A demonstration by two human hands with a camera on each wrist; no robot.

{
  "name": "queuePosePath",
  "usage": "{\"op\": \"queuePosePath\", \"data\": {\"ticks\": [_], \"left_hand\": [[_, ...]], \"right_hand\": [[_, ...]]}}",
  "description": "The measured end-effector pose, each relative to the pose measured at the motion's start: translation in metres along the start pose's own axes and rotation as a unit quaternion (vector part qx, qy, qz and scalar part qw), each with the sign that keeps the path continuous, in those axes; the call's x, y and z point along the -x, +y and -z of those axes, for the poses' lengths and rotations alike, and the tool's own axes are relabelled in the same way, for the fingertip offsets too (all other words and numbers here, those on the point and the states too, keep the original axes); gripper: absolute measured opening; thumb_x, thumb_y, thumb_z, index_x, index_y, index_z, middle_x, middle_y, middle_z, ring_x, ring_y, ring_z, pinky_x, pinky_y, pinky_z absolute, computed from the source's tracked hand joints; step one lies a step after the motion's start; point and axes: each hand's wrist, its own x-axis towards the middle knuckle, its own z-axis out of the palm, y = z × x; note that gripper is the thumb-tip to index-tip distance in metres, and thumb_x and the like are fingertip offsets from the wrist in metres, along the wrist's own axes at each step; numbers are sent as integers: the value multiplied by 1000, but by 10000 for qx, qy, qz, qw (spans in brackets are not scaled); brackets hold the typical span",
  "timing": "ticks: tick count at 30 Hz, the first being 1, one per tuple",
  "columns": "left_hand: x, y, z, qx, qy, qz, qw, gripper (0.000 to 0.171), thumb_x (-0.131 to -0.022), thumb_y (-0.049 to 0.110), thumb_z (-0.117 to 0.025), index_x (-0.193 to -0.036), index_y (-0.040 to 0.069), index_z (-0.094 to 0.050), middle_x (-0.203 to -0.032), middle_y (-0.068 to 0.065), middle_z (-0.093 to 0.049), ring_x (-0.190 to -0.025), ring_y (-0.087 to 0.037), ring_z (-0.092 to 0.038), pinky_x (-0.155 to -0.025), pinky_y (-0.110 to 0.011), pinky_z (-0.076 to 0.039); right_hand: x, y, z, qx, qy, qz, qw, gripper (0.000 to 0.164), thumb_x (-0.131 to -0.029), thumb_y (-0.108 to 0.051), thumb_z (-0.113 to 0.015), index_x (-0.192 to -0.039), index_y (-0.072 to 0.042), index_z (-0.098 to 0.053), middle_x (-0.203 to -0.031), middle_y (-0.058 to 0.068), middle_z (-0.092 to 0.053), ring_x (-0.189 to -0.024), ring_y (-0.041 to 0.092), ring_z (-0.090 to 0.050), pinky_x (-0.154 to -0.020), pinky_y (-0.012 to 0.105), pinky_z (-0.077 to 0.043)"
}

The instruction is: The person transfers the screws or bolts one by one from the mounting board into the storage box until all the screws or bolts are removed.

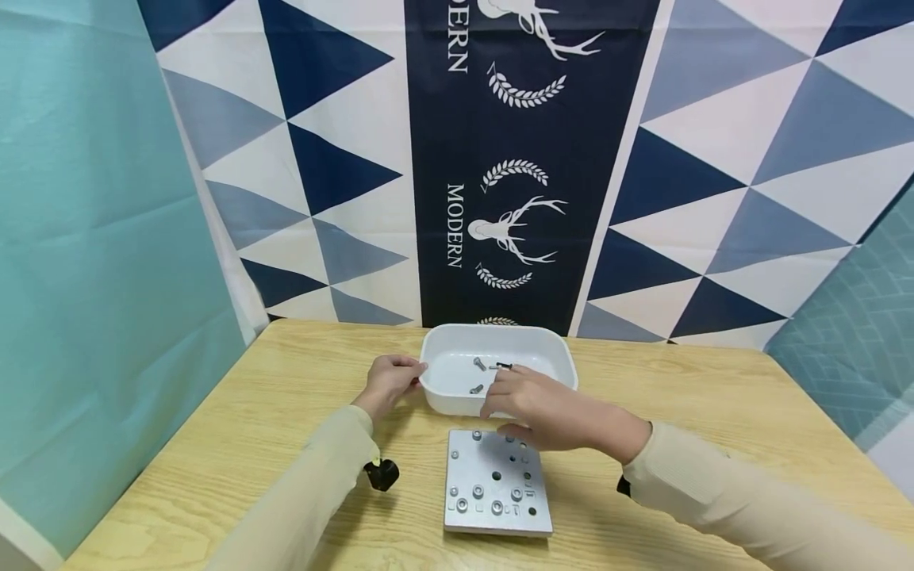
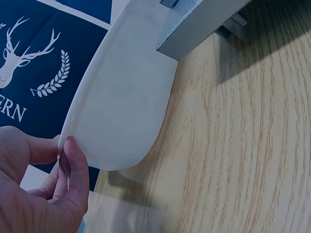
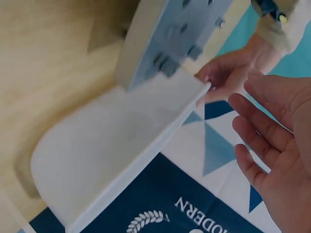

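A white plastic bin (image 1: 443,403) stands on the table, with a few loose screws (image 1: 479,364) inside it. My left hand (image 1: 391,382) pinches the bin's left rim between thumb and fingers, as the left wrist view shows for the hand (image 2: 48,179). Above the bin's front rim hovers my right hand (image 1: 535,406), covering part of the bin. In the right wrist view, that hand (image 3: 277,131) has its fingers loosely bent and apart, with nothing visible between them. Below it lies a silver metal plate (image 1: 481,464) with several bolts set into it and some open holes.
The wooden table (image 1: 300,396) reaches back to a wall cloth (image 1: 343,159) printed with triangles and deer heads. A teal curtain (image 1: 107,238) hangs at the left. Bolt ends (image 2: 238,19) stick out beneath the plate in the left wrist view.
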Motion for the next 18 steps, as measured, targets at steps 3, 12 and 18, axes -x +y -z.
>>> {"op": "queuePosePath", "data": {"ticks": [3, 12, 18], "left_hand": [[0, -1, 1, -8, 8, -18, 10000, 19, -90, 12, -67, -104, -2, -65, -98, -12, -61, -69, -10, -59, -69, -21, -58], [0, -1, 1, -23, 22, 9, 10000, 20, -90, 12, -66, -105, -2, -64, -102, -14, -61, -72, -11, -59, -68, -19, -57], [0, -1, -1, -61, 41, -14, 10000, 21, -91, 13, -66, -106, -2, -64, -101, -13, -61, -75, -13, -60, -79, -28, -59]], "right_hand": [[4, -9, -4, -44, 62, 135, 9999, 25, -79, -18, -79, -102, -18, -70, -97, -9, -69, -95, 8, -58, -87, 28, -50], [18, -30, -15, 37, 52, 351, 9994, 22, -80, -21, -77, -99, -20, -68, -93, -12, -67, -89, 4, -55, -84, 23, -49], [26, -39, -21, 143, 12, 477, 9988, 25, -79, -24, -78, -100, -21, -66, -92, -13, -65, -89, 4, -53, -81, 22, -46]]}}
